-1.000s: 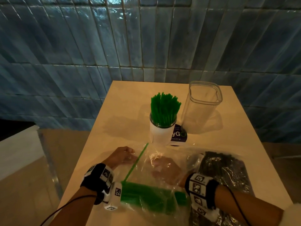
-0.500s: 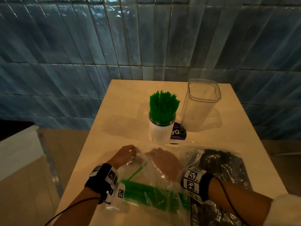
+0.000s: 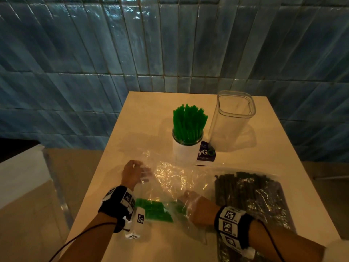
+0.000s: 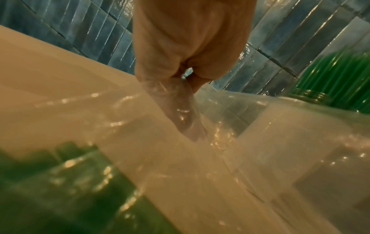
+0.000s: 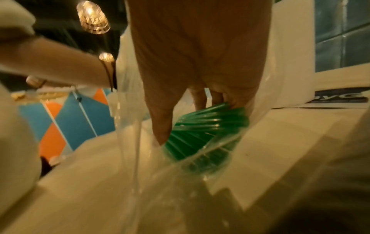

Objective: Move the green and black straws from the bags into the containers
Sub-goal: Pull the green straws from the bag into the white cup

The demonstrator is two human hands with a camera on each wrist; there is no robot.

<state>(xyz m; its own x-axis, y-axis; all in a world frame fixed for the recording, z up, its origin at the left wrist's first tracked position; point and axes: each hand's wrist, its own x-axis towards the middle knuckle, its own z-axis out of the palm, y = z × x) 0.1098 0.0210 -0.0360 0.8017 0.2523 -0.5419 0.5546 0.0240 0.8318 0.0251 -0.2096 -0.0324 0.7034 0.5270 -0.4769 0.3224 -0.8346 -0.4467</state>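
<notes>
A clear plastic bag (image 3: pixel 170 178) lies across the table front with green straws (image 3: pixel 154 209) in its near end. My left hand (image 3: pixel 132 173) pinches the bag's mouth edge (image 4: pixel 180 101) and holds it up. My right hand (image 3: pixel 196 205) reaches inside the bag and curls round a bundle of green straws (image 5: pixel 208 125). A white cup (image 3: pixel 186 150) full of upright green straws (image 3: pixel 188 121) stands mid-table. Right of it stands an empty clear container (image 3: pixel 233 118). A second bag of black straws (image 3: pixel 249 195) lies at the right front.
A dark round label (image 3: pixel 205 155) lies by the cup's base. The table (image 3: pixel 143 114) is narrow, with a blue tiled wall (image 3: pixel 132 44) behind it. A transparent panel (image 3: pixel 54 178) stands off the table's left edge.
The single green straw sticking out of the bag is gone from sight. My right hand has drawn back toward me, deeper into the bag, and closed on the green straws. The left hand shifted slightly forward.
</notes>
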